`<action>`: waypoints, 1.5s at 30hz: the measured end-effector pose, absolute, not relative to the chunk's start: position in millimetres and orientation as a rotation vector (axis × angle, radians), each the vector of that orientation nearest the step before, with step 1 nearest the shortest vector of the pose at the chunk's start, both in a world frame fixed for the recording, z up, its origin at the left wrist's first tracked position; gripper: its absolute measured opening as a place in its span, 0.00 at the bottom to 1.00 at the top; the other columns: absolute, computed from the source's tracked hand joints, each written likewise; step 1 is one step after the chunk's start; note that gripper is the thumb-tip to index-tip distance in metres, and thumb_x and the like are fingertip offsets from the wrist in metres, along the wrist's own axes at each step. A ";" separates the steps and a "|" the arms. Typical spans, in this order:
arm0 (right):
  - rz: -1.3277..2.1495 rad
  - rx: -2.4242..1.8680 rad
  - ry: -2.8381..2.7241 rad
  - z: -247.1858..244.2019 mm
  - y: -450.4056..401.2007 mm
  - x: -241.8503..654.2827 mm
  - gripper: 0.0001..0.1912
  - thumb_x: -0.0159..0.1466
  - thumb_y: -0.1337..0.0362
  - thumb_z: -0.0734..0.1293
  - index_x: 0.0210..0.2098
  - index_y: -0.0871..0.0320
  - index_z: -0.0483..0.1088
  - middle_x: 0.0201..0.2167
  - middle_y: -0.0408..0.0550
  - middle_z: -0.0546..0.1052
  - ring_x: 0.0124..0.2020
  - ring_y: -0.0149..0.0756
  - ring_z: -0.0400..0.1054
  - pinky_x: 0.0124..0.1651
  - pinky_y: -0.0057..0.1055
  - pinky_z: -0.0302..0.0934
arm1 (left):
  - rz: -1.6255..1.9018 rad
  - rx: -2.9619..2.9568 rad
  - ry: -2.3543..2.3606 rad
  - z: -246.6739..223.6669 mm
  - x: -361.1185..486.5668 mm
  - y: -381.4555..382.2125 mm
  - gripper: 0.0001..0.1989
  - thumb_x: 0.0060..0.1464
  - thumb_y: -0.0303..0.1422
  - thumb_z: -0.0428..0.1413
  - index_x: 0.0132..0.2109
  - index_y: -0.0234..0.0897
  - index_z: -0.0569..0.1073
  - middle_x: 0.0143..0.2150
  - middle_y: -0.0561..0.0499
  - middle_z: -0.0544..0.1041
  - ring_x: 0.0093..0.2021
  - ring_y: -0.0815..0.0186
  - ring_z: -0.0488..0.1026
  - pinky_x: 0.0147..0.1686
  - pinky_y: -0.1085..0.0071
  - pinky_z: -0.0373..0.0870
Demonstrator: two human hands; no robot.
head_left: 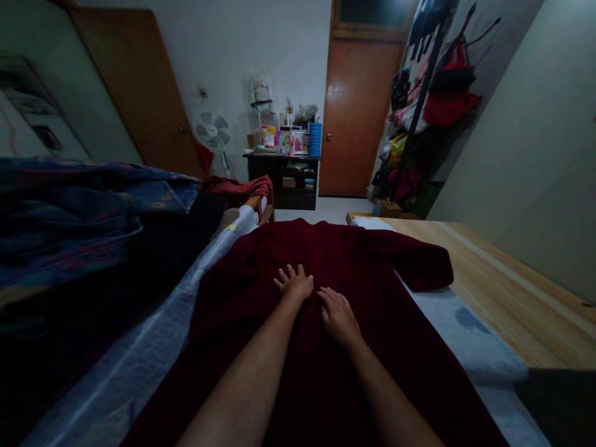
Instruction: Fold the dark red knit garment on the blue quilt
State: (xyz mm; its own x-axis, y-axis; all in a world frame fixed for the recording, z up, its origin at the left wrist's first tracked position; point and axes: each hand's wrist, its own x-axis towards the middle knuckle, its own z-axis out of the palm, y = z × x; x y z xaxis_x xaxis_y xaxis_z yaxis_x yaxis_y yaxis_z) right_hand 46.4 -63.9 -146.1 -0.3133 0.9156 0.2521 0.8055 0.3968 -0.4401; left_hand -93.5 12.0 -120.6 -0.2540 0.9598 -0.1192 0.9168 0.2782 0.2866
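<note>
A dark red coat [339, 254] lies spread out, back or front face up, over a pale padded cover [162, 335]. Its right-hand sleeve [419, 261] stretches out to the side, while the left-hand sleeve is bunched or folded against the body. My left hand [296, 284] rests on the middle of the coat with fingers spread. Just to its right, my right hand [339, 313] lies palm down on the cloth, its fingers extended and fairly close together. Neither hand grips the fabric.
Piled clothes [84, 217] lie along the left. A bare wooden board [503, 273] runs along the right by the wall. Farther back stand a fan [214, 131], a dark cabinet [282, 180] with many items on top, a wooden door [356, 118] and hanging bags [449, 105].
</note>
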 end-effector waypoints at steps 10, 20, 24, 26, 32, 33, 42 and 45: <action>0.208 -1.579 -2.134 -143.6 -63.6 44.7 0.22 0.63 0.68 0.58 0.56 0.54 0.67 0.61 0.51 0.65 0.65 0.44 0.52 0.66 0.47 0.48 | 0.547 1.829 2.524 -136.0 -110.5 33.7 0.23 0.59 0.45 0.45 0.57 0.44 0.69 0.57 0.39 0.67 0.62 0.44 0.57 0.59 0.36 0.44; 0.243 -1.583 -2.155 -143.8 -62.3 43.2 0.23 0.62 0.69 0.57 0.56 0.55 0.66 0.61 0.48 0.65 0.64 0.42 0.53 0.66 0.44 0.47 | 0.576 2.264 1.997 -140.9 -105.2 50.1 0.27 0.59 0.23 0.40 0.64 0.40 0.61 0.67 0.49 0.60 0.68 0.64 0.52 0.65 0.61 0.50; 0.198 -1.600 -2.190 -143.2 -65.5 40.2 0.25 0.62 0.70 0.57 0.58 0.54 0.64 0.62 0.47 0.64 0.65 0.43 0.52 0.66 0.46 0.46 | 0.527 2.192 2.006 -143.1 -103.1 50.3 0.24 0.63 0.33 0.40 0.64 0.37 0.62 0.66 0.46 0.62 0.66 0.61 0.57 0.64 0.60 0.52; 0.180 -1.618 -2.233 -136.8 -64.1 38.1 0.26 0.60 0.71 0.58 0.58 0.53 0.64 0.61 0.49 0.66 0.63 0.44 0.55 0.64 0.45 0.49 | 0.491 2.095 2.129 -141.7 -104.6 48.1 0.25 0.62 0.40 0.42 0.64 0.39 0.61 0.67 0.45 0.60 0.67 0.56 0.53 0.65 0.51 0.47; 0.210 -1.728 -2.454 -98.7 -23.1 30.6 0.13 0.59 0.68 0.60 0.39 0.55 0.73 0.42 0.53 0.76 0.43 0.44 0.69 0.43 0.37 0.61 | 0.382 1.904 2.254 -139.9 -111.6 45.4 0.32 0.59 0.52 0.41 0.66 0.46 0.59 0.70 0.48 0.53 0.69 0.45 0.43 0.61 0.34 0.37; 0.220 -1.732 -2.464 -94.5 -11.1 28.4 0.13 0.61 0.69 0.58 0.38 0.55 0.73 0.41 0.54 0.76 0.41 0.41 0.70 0.42 0.35 0.61 | 0.385 1.910 2.256 -141.0 -112.0 45.7 0.32 0.59 0.52 0.40 0.66 0.45 0.59 0.70 0.49 0.52 0.69 0.44 0.42 0.61 0.34 0.36; 0.246 -1.766 -2.200 -117.5 76.2 11.5 0.15 0.65 0.68 0.57 0.47 0.57 0.71 0.48 0.55 0.73 0.48 0.41 0.67 0.49 0.35 0.59 | 0.381 1.883 2.332 -142.2 -112.2 46.0 0.28 0.61 0.47 0.41 0.66 0.48 0.59 0.70 0.48 0.52 0.68 0.39 0.42 0.62 0.38 0.41; 0.281 -1.674 -2.173 -135.5 81.8 16.3 0.21 0.65 0.69 0.56 0.56 0.56 0.65 0.58 0.52 0.68 0.59 0.41 0.59 0.60 0.40 0.51 | 0.341 1.830 2.381 -139.2 -114.6 47.2 0.28 0.60 0.46 0.43 0.65 0.47 0.60 0.70 0.44 0.53 0.68 0.39 0.44 0.62 0.41 0.43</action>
